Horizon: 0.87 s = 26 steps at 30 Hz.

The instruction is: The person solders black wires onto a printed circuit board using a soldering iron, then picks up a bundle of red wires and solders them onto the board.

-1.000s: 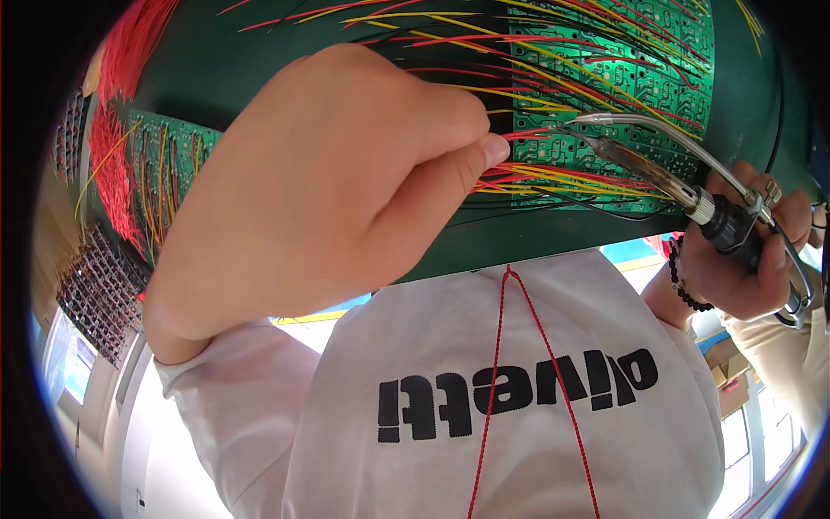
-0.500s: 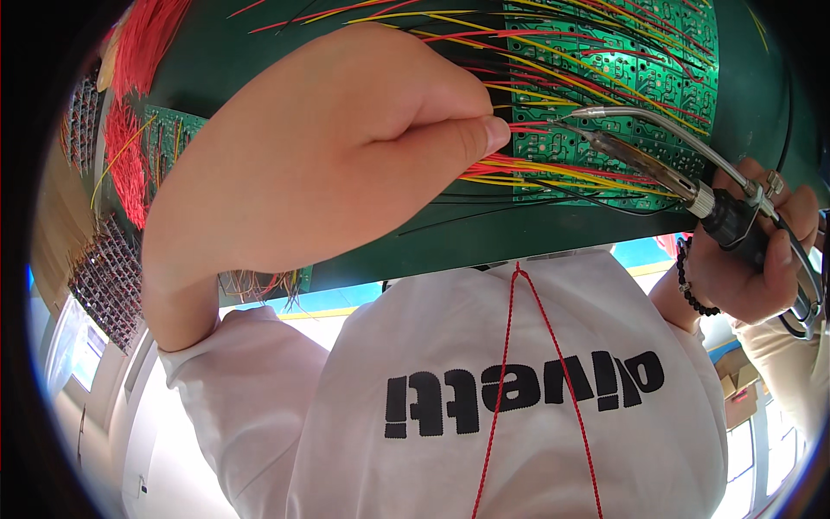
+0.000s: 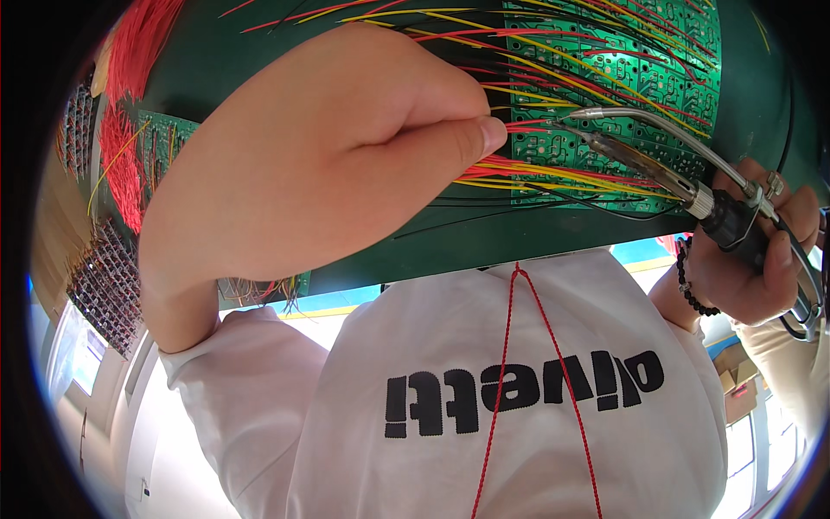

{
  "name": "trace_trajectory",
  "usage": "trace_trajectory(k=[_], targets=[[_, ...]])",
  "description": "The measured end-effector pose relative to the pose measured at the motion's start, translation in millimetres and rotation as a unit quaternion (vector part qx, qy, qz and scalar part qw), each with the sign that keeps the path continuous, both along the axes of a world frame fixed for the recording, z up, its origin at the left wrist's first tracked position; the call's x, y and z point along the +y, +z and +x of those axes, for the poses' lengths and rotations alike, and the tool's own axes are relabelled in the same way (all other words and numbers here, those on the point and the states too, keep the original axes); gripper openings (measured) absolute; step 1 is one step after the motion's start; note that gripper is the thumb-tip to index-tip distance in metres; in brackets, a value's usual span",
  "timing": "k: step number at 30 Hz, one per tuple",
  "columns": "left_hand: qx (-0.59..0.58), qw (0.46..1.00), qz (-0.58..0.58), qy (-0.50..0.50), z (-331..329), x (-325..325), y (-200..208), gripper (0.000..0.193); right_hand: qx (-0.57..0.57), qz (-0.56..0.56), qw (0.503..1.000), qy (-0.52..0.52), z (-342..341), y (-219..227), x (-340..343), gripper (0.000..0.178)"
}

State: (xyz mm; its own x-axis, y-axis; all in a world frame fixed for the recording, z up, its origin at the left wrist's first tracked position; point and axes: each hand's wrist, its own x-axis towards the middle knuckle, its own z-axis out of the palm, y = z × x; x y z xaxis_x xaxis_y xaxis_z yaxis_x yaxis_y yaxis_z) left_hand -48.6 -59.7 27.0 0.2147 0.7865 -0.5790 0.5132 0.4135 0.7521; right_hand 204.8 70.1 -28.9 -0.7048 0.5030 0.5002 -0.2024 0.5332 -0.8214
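Observation:
My left hand (image 3: 337, 164) is closed in a pinch, thumb against fingers, on thin red wires (image 3: 524, 126) whose ends reach over the green circuit board (image 3: 699, 82). In my right hand (image 3: 752, 272) is a soldering iron (image 3: 648, 164) with a curved metal solder-feed tube (image 3: 683, 128) clamped alongside. The iron's tip and the tube's mouth converge at the ends of the pinched wires, at the board's surface. Whether the tip touches the joint is too small to tell. Yellow, red and black wires (image 3: 562, 177) trail left from the board, partly behind my left hand.
A dark green work surface (image 3: 372, 264) lies under everything. Left of my arm are a thick bundle of red wires (image 3: 143, 52), another circuit board (image 3: 164, 130) and a stacked panel of small parts (image 3: 105, 281). A black cable (image 3: 788, 130) runs along the right.
My left hand has shifted very slightly left, still pinching the red wires. The soldering iron and my right hand stay almost in place.

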Motion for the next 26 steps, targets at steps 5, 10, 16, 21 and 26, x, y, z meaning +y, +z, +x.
trace_trajectory(k=[5, 10, 16, 21, 26], targets=[[0.001, 1.0, 0.015, -0.006, 0, -1, -1, 0.025, -0.037, -0.218, 0.975, -0.014, -5, 4, 2, 0.016], [-0.007, 1.0, 0.019, -0.01, -1, -1, -1, 0.026, 0.07, -0.218, 0.971, -0.071, -6, -1, -6, 0.023], [-0.022, 0.999, 0.03, -0.011, -1, -2, -3, 0.027, 0.002, -0.272, 0.961, -0.053, -10, 11, -10, 0.023], [-0.03, 0.999, 0.016, -0.003, -2, -1, -4, 0.027, 0.01, -0.206, 0.976, -0.067, -8, 3, -8, 0.022], [-0.014, 1.0, 0.005, -0.016, -2, 0, -1, 0.027, 0.051, -0.284, 0.957, -0.002, -9, 6, -2, 0.018]])
